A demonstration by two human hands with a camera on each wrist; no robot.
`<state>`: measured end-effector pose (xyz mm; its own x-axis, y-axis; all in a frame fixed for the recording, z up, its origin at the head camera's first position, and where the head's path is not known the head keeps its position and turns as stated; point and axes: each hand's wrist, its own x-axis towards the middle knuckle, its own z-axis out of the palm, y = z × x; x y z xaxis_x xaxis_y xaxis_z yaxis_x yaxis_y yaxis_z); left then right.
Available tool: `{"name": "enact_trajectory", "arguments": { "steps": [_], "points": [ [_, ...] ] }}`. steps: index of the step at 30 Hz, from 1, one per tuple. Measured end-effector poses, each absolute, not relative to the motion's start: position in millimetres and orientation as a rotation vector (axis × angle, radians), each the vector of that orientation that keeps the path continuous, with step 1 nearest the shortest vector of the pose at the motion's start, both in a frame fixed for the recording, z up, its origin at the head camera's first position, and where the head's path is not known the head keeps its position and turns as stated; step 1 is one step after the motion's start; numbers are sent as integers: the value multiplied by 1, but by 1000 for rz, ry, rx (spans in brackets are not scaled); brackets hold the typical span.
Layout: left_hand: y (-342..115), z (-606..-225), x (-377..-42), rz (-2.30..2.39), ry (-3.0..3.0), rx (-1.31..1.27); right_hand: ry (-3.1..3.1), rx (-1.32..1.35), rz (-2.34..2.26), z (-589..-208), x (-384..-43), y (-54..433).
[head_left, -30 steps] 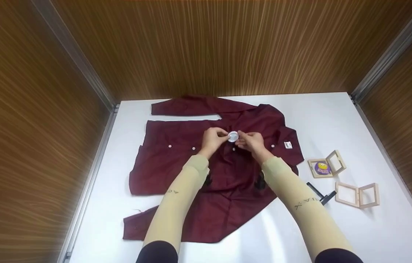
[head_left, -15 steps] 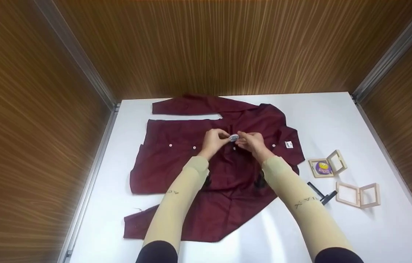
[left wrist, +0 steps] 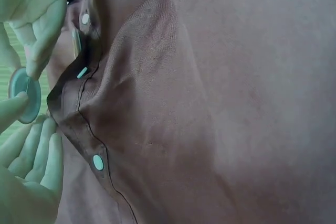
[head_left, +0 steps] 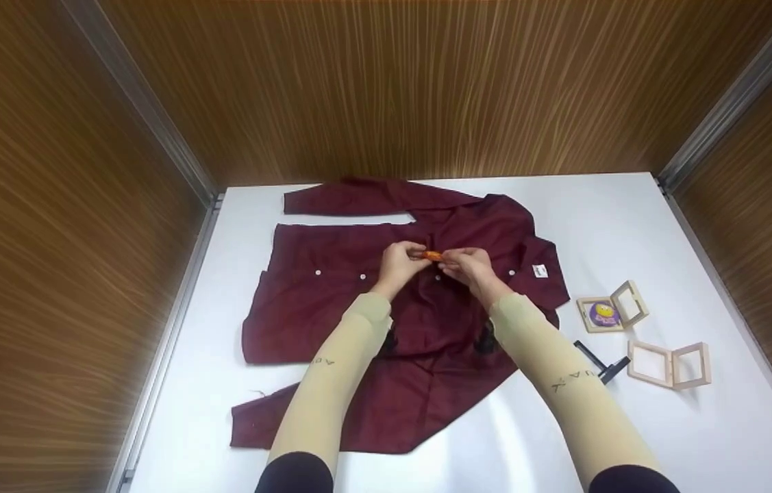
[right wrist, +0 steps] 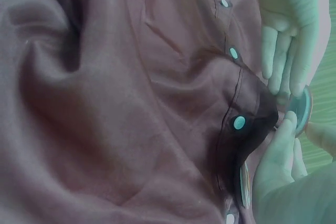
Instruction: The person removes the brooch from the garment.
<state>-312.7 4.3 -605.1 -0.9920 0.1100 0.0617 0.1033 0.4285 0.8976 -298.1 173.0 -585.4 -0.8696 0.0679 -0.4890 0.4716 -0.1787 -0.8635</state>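
Both hands meet over a dark red button-up shirt (head_left: 331, 308) that lies spread out, collar to the right. Between them is a small round pin-back badge (head_left: 432, 255), tilted so an orange side shows in the head view. My left hand (head_left: 401, 266) pinches its left edge, and my right hand (head_left: 472, 269) pinches its right. Both wrist views show the badge's pale back (left wrist: 26, 95), with a thin line across it, fingertips on its rim. Right beside the badge, the shirt's buttoned edge (right wrist: 265, 106) stands raised. A thin edge-on item (right wrist: 245, 184) with coloured stripes sits along that edge.
To the right on the white table (head_left: 721, 438) stands an open wooden frame (head_left: 622, 322) with a purple and yellow badge (head_left: 604, 314). In front of it are a second open wooden frame (head_left: 670, 366) and a black T-shaped piece (head_left: 610, 370). Wood-grain panels (head_left: 427, 89) enclose the table.
The badge has turned over between the fingers: its whitish back faced up a second ago, then it tipped, and now the orange side shows. The hands stay almost in place.
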Motion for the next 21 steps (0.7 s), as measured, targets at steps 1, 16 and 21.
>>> {"name": "enact_trajectory", "arguments": {
  "steps": [1, 16, 21],
  "points": [
    [5, -605, -313, 1668, 2642, 192, 1812, 611, -2142, -586, -298, 172],
    [6, -604, -309, 1729, 2585, 65, 1855, 525, -2197, -592, -295, 170],
    [6, -604, -309, 1793, 2573, 38, 1900, 504, -2169, -593, -293, 171]
  ]
}}
